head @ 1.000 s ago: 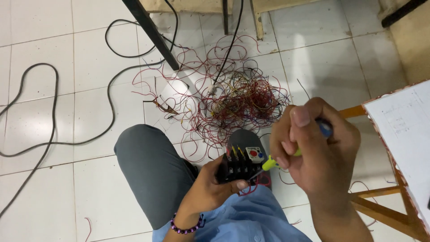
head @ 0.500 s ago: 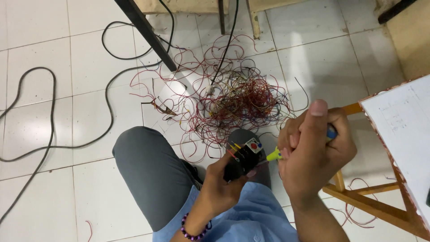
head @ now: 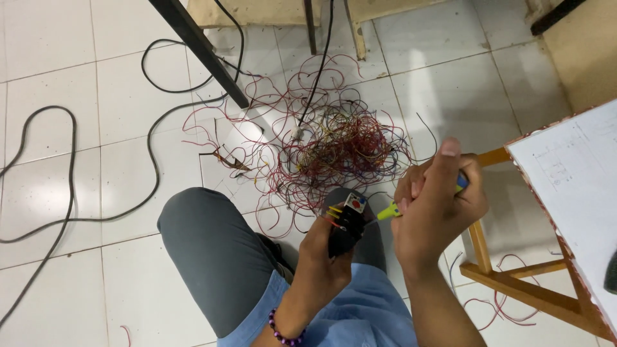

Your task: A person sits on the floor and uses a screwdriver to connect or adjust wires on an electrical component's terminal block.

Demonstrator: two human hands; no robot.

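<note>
Here, over the lap:
Left hand [head: 321, 254]: grip pressed around a black electrical block [head: 347, 222].
Right hand [head: 434, 205]: grip pinching a yellow-tipped screwdriver [head: 387, 211], tip at the block's three o'clock.
Floor at twelve o'clock: red wire tangle [head: 334, 151].

Your left hand [head: 324, 247] comes up from the bottom edge, wrist bent, fingers curled shut around what it holds, beaded bracelet on the wrist. Your right hand [head: 434, 205] sits just beside it to the right, forearm rising from below, fist closed in a grip, thumb straight and pointing up.
</note>
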